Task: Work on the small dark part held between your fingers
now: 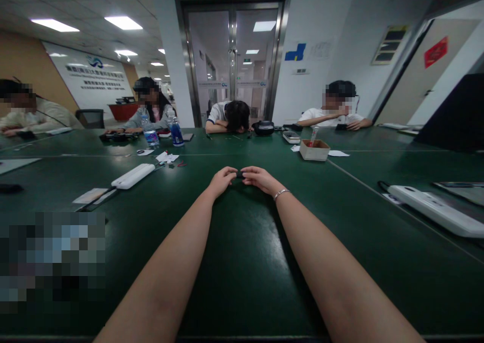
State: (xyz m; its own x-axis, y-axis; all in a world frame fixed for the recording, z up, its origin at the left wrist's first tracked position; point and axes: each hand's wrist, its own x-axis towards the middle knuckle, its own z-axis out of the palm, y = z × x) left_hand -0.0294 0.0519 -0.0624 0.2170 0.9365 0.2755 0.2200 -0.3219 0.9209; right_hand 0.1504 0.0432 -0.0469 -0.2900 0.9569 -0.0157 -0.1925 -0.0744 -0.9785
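Both arms stretch forward over the green table [245, 242]. A small black object [239, 175] sits between my fingertips, too small for its kind to be made out. My left hand [223, 181] has its fingers closed on the object's left end. From the other side, my right hand [260, 179] pinches its right end, with thumb and fingers bent around it. A silver bracelet [282, 194] circles my right wrist. The hands are just above or resting on the tabletop; which of these I cannot tell.
White power strips [134, 176] lie left and right [434, 209]. Ahead stand a small box [314, 150], two bottles [176, 133] and a black case [263, 128]. Paper scraps [167, 157] lie left of centre. Several people sit along the far side, one with head down.
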